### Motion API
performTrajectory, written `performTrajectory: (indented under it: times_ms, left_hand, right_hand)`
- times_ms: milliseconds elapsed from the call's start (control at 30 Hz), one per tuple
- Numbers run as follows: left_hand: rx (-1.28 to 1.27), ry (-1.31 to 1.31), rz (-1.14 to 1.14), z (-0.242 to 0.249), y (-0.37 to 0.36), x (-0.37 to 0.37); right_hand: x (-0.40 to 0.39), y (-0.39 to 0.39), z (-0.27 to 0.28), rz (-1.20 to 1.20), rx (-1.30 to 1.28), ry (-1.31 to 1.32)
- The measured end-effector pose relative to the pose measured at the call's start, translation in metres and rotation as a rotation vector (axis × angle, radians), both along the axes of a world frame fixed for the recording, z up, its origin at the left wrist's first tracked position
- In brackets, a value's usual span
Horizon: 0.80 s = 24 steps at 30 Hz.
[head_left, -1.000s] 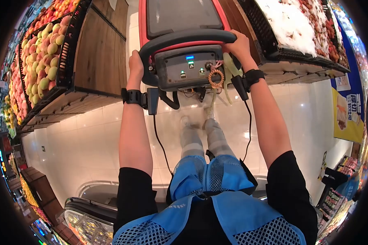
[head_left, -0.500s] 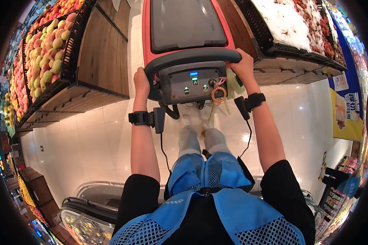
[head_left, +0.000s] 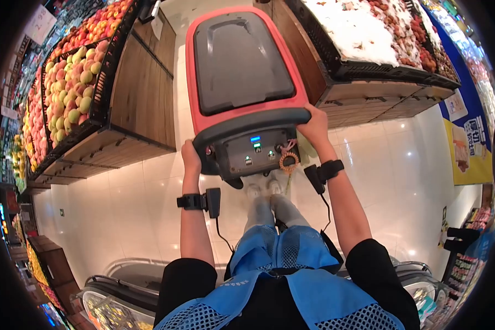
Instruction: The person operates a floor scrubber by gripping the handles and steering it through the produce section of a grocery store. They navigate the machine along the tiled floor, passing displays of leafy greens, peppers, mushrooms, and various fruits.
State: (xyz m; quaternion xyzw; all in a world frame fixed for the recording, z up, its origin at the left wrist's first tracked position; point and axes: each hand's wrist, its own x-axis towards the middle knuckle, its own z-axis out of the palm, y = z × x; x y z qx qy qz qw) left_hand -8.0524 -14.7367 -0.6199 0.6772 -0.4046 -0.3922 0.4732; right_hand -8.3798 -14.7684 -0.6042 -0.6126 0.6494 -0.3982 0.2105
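A red walk-behind floor scrubber (head_left: pixel 190 71) with a dark grey lid (head_left: pixel 242 66) stands in front of me, its front end angled slightly left. My left hand (head_left: pixel 191 159) is closed around the left end of its black handlebar (head_left: pixel 253 119). At the right end, my right hand (head_left: pixel 315 127) grips the same bar. Between them sits the control panel (head_left: pixel 234 155), with a lit blue display and green lights. An orange coiled key ring (head_left: pixel 289 162) hangs at the panel's right side. Both wrists wear black straps with cabled devices.
Wooden stands flank the scrubber: peaches (head_left: pixel 74 88) in black crates on the left, a white-covered bin (head_left: pixel 352 33) with reddish fruit on the right. Glossy tiled floor (head_left: pixel 121 203) lies around my feet. Rounded display cases (head_left: pixel 115 308) with metal rails are behind me.
The scrubber and both hands now appear lower in view, and the scrubber's front end shows. Its body is turned slightly more to the left. Both hands keep their hold on the handlebar.
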Motion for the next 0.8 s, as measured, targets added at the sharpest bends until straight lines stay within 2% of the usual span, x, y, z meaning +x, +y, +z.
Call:
performTrajectory:
  times_ms: [167, 233, 267, 467, 567, 633, 733, 800]
  left_hand:
    - [-0.007, -0.112, 0.026, 0.005, 0.028, -0.002]
    - [0.042, 0.073, -0.04, 0.003, 0.037, 0.007]
    - [0.034, 0.075, -0.044, 0.001, 0.04, 0.008]
    - [0.062, 0.029, -0.02, 0.011, 0.071, 0.006]
    - [-0.018, -0.073, -0.054, 0.017, 0.078, 0.008]
    - [0.088, 0.046, -0.072, 0.005, 0.087, 0.021]
    - [0.06, 0.031, -0.023, -0.016, 0.096, 0.034]
    - [0.016, -0.009, 0.01, -0.055, 0.1, 0.059]
  right_hand:
    - [0.003, 0.032, 0.002, -0.046, 0.01, -0.001]
    - [0.005, 0.043, 0.003, -0.033, 0.01, -0.013]
    - [0.005, 0.045, 0.004, -0.036, 0.002, -0.011]
    - [0.009, 0.08, 0.004, -0.045, -0.007, -0.024]
    - [0.011, 0.091, 0.009, -0.055, 0.02, -0.009]
    - [0.015, 0.103, 0.008, -0.055, 0.023, -0.026]
    - [0.018, 0.117, 0.006, -0.048, -0.004, -0.059]
    - [0.019, 0.128, 0.006, -0.033, 0.006, -0.067]
